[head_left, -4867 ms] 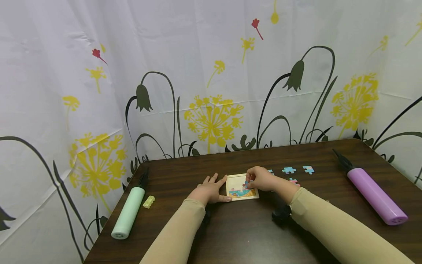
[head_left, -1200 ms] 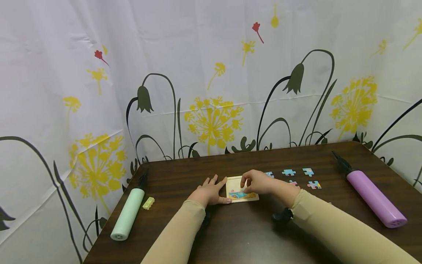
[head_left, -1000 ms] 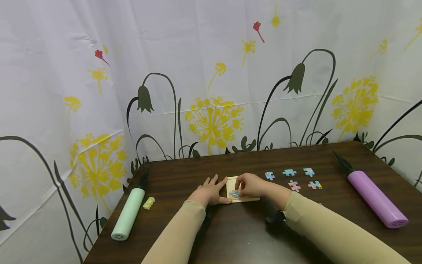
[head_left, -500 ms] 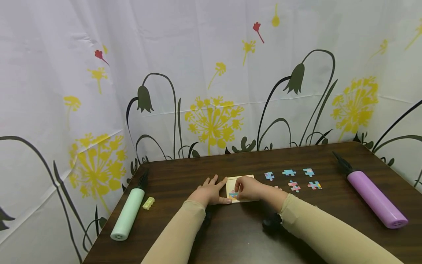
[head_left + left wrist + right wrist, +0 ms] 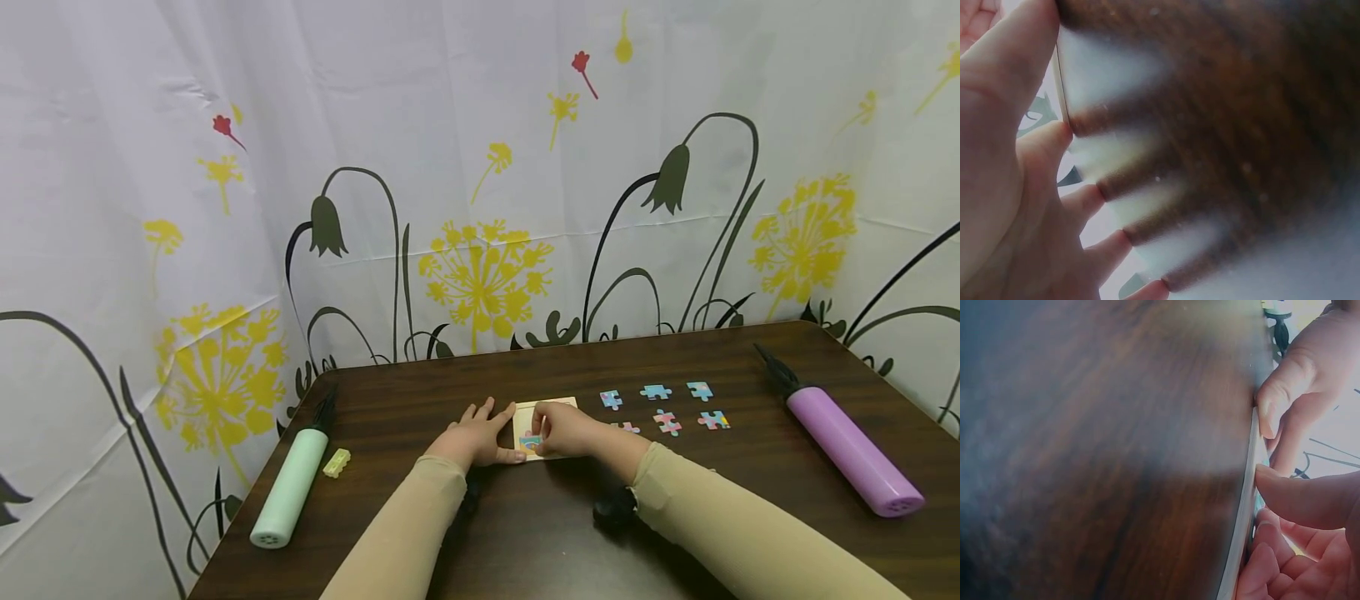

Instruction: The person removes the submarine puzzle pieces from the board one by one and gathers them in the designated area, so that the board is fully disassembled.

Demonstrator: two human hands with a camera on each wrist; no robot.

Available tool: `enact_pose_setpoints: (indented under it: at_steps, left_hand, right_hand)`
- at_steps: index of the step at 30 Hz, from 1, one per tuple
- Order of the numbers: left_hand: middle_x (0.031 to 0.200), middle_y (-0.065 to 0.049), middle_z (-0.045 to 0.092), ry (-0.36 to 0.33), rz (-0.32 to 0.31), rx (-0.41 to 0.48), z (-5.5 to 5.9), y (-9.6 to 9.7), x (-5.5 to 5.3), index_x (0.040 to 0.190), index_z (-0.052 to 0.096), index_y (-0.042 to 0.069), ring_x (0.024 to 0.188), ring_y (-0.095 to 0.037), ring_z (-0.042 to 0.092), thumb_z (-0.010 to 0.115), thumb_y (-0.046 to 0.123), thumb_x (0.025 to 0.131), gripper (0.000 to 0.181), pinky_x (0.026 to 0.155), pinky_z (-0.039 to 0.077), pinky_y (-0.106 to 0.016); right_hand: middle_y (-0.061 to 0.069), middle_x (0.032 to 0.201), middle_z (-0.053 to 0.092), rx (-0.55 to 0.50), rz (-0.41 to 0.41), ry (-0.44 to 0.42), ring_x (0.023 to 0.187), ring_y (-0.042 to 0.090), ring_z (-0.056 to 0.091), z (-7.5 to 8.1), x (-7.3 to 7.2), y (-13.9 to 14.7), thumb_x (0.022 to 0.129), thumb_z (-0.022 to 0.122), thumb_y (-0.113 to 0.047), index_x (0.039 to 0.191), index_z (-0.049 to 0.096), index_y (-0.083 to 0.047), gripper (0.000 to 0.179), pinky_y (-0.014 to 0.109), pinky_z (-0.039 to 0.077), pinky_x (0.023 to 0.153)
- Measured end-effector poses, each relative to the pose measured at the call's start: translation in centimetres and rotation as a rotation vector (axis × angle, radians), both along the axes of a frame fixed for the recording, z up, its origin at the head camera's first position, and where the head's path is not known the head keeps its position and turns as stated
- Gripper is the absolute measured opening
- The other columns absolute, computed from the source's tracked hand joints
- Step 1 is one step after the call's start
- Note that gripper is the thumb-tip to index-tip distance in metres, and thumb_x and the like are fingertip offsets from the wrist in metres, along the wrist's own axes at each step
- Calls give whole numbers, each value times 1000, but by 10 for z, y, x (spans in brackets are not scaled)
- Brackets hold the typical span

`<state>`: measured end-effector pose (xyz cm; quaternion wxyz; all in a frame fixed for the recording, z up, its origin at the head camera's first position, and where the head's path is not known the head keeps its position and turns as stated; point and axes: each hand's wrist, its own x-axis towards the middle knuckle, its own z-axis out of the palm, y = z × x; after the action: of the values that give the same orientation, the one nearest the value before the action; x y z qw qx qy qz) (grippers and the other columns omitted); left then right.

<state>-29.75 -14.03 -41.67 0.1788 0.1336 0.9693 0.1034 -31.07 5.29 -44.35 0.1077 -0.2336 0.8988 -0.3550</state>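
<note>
A small wooden puzzle tray [image 5: 553, 402] lies on the dark table, with a blue, orange and pink row of joined pieces [image 5: 528, 444] along its near edge. My left hand [image 5: 474, 435] rests spread at the tray's left side, thumb and forefinger against its border. In the left wrist view the left hand [image 5: 1041, 169] has straight, parted fingers on the tabletop. My right hand [image 5: 566, 429] reaches over the tray with curled fingers, thumb and fingertips down at the row. In the right wrist view a teal bit of puzzle piece [image 5: 1259, 501] shows between the right thumb and fingers, mostly hidden.
Several loose jigsaw pieces, among them a blue one [image 5: 656, 392] and a pink one [image 5: 667, 422], lie right of the tray. A purple hand pump [image 5: 855, 450] stretches along the right, a mint-green pump [image 5: 292, 483] along the left. Beside the latter lies a small yellow block [image 5: 337, 463].
The right hand brought a blue piece over the tray's right part, then shifted left and lower toward the near-left corner. More loose pieces show behind it. The left hand stayed in place.
</note>
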Motion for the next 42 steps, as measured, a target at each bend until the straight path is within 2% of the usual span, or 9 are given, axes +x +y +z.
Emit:
enact_pose_setpoints:
  at_steps: [11, 16, 22, 26, 36, 42]
  left_hand:
    - [163, -14, 15, -3, -3, -3, 1, 1, 0, 159, 24, 27, 147, -42, 12, 67, 59, 86, 90, 112, 20, -61]
    - [163, -14, 16, 4, -4, -9, 0, 1, 0, 159, 25, 27, 146, -42, 14, 67, 59, 85, 90, 111, 21, -62]
    - [163, -14, 16, 2, 0, -13, 0, 1, 0, 159, 25, 27, 146, -41, 14, 67, 60, 85, 91, 111, 22, -62]
    - [163, -13, 15, -3, 4, -14, 0, 2, 0, 159, 25, 28, 147, -41, 14, 67, 60, 85, 91, 111, 21, -61]
    - [163, -13, 16, -6, 12, 1, 0, 2, 0, 158, 26, 28, 146, -41, 14, 69, 59, 84, 91, 112, 20, -61]
    - [163, -13, 16, -5, 13, 4, 1, 2, 0, 158, 26, 28, 147, -41, 13, 68, 59, 84, 91, 112, 20, -61]
  right_hand:
    - [1, 75, 56, -10, 3, -3, 67, 15, 51, 0, 2, 0, 78, 80, 0, 88, 61, -8, 23, 30, 42, 62]
    - [0, 75, 56, -19, 4, -5, 66, 14, 51, -1, 1, 0, 78, 81, -1, 87, 58, -10, 27, 29, 42, 60]
    - [0, 74, 56, -48, 0, -3, 66, 14, 51, -1, 0, 2, 87, 76, -7, 84, 57, -11, 19, 28, 40, 59]
    - [1, 74, 55, -114, -15, -55, 65, 14, 49, -1, -2, 3, 91, 71, -6, 81, 58, -9, 16, 27, 38, 58]
    - [4, 72, 54, -269, -62, -269, 58, 14, 48, 3, -1, 9, 93, 66, -3, 83, 60, -3, 12, 23, 37, 50]
    - [5, 77, 55, -304, -70, -321, 60, 15, 50, 4, 0, 14, 95, 66, -7, 86, 59, -2, 12, 23, 41, 51]
